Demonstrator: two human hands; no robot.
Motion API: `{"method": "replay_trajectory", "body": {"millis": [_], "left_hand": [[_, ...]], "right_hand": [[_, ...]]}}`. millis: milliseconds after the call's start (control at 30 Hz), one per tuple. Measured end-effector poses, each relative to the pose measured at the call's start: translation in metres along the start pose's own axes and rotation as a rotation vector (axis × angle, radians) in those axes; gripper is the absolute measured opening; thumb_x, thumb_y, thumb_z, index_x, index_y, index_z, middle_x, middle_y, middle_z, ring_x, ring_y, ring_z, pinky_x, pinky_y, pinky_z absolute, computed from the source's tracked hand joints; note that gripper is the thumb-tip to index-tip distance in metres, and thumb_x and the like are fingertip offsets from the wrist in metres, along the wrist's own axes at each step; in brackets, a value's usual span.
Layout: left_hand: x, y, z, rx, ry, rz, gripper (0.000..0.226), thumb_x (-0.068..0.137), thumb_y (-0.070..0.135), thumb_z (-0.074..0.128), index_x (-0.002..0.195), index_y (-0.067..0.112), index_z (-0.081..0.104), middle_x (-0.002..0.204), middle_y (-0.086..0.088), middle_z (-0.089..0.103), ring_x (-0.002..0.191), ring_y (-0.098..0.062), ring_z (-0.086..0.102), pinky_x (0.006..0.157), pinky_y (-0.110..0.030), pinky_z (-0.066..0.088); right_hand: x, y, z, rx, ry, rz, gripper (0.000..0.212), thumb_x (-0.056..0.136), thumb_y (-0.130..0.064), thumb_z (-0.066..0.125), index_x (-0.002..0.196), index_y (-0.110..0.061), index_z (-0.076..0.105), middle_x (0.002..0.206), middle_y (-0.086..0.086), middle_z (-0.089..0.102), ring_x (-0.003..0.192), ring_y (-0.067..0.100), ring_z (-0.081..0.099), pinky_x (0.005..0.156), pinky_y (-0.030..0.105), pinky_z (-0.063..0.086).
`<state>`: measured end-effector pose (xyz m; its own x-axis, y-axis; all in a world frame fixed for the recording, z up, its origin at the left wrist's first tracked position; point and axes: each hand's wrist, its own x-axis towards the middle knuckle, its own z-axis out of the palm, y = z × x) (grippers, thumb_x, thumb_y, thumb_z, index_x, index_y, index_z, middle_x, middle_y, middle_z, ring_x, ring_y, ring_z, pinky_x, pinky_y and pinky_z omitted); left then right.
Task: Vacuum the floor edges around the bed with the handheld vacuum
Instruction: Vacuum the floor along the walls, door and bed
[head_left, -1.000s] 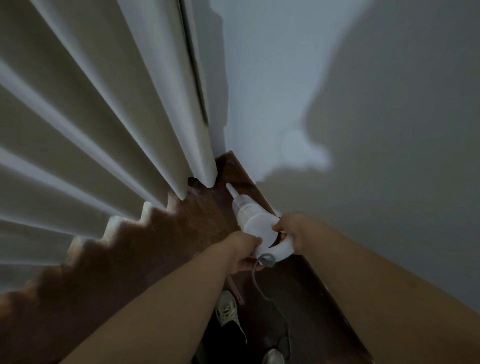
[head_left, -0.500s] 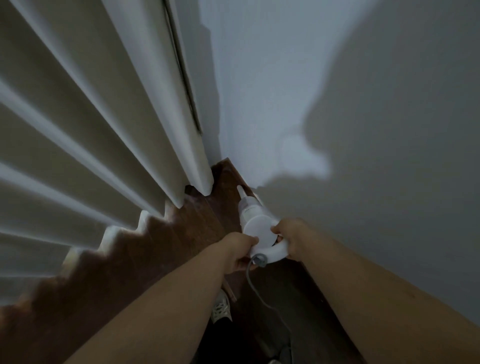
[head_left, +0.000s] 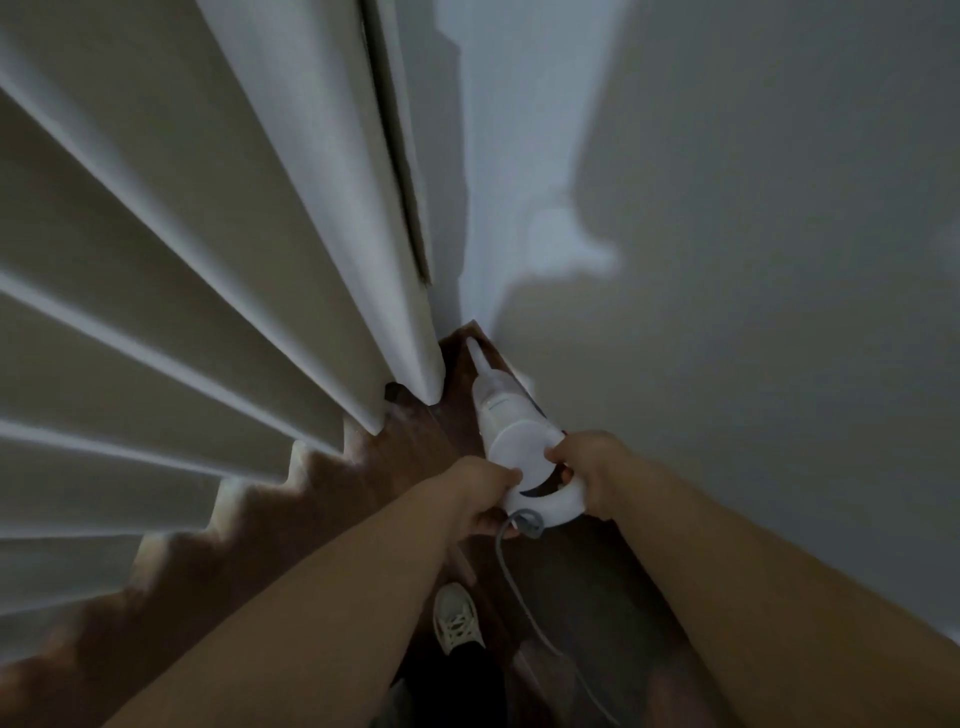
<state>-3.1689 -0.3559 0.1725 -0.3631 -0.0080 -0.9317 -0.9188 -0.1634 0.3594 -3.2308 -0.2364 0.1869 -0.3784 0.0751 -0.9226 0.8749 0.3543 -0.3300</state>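
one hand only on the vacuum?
No: the left hand and the right hand both grip the looped handle of the white handheld vacuum, one on each side.

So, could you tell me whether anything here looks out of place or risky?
Only the grey cord: it trails from the handheld vacuum across the floor beside the shoe, a possible trip hazard. Nothing looks spilled or damaged.

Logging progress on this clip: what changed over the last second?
The vacuum nozzle pushed forward along the wall into the corner by the curtain. Unchanged: the left hand and right hand keep their grip on the handle, cord trailing.
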Motion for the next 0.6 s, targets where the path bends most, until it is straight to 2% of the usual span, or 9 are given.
{"method": "replay_trajectory", "body": {"millis": [167, 267, 333, 400, 467, 600], "left_hand": [[-0.004, 0.006, -0.006, -0.024, -0.03, 0.014, 0.019, 0.098, 0.018, 0.051, 0.112, 0.006, 0.047, 0.1, -0.016, 0.058, 0.091, -0.03, 0.063, 0.07, -0.038, 0.056], [-0.007, 0.006, -0.02, -0.03, -0.005, 0.02, 0.029, 0.098, 0.019, 0.052, 0.12, 0.001, 0.048, 0.098, -0.016, 0.059, 0.081, -0.027, 0.063, 0.059, -0.035, 0.055], [-0.009, 0.0, -0.026, -0.034, 0.01, 0.014, 0.034, 0.097, 0.019, 0.053, 0.124, 0.0, 0.048, 0.103, -0.017, 0.061, 0.081, -0.027, 0.063, 0.06, -0.036, 0.056], [-0.012, -0.011, -0.029, -0.054, 0.022, 0.004, 0.031, 0.097, 0.019, 0.053, 0.121, 0.001, 0.048, 0.108, -0.019, 0.061, 0.087, -0.029, 0.064, 0.07, -0.042, 0.058], [-0.016, -0.022, -0.03, -0.087, 0.032, -0.012, 0.024, 0.097, 0.017, 0.052, 0.116, 0.003, 0.047, 0.108, -0.019, 0.06, 0.094, -0.032, 0.064, 0.084, -0.05, 0.056], [-0.03, -0.041, -0.028, -0.142, 0.041, -0.015, 0.025, 0.097, 0.015, 0.051, 0.119, 0.003, 0.045, 0.11, -0.021, 0.059, 0.098, -0.034, 0.062, 0.09, -0.051, 0.053]], "right_hand": [[-0.014, -0.011, 0.003, -0.005, -0.008, -0.012, 0.038, 0.092, -0.005, 0.054, 0.129, -0.002, 0.047, 0.084, 0.01, 0.048, 0.071, 0.022, 0.047, 0.08, 0.037, 0.047], [-0.021, -0.012, 0.013, -0.003, -0.046, -0.025, 0.039, 0.093, -0.002, 0.052, 0.131, 0.0, 0.045, 0.084, 0.01, 0.049, 0.072, 0.022, 0.049, 0.08, 0.036, 0.047], [-0.025, -0.01, 0.02, -0.023, -0.06, -0.023, 0.038, 0.093, -0.003, 0.052, 0.13, 0.0, 0.046, 0.087, 0.012, 0.05, 0.081, 0.025, 0.052, 0.09, 0.04, 0.049], [-0.027, -0.004, 0.024, -0.07, -0.076, -0.014, 0.038, 0.092, -0.005, 0.054, 0.129, -0.003, 0.046, 0.101, 0.015, 0.054, 0.099, 0.029, 0.054, 0.099, 0.046, 0.047], [-0.029, 0.002, 0.027, -0.093, -0.094, -0.002, 0.034, 0.091, -0.006, 0.055, 0.124, -0.006, 0.048, 0.111, 0.016, 0.055, 0.109, 0.032, 0.055, 0.1, 0.047, 0.047], [-0.03, 0.016, 0.03, -0.132, -0.157, 0.001, 0.033, 0.09, -0.005, 0.056, 0.123, -0.003, 0.051, 0.104, 0.015, 0.057, 0.107, 0.031, 0.055, 0.098, 0.047, 0.047]]}}
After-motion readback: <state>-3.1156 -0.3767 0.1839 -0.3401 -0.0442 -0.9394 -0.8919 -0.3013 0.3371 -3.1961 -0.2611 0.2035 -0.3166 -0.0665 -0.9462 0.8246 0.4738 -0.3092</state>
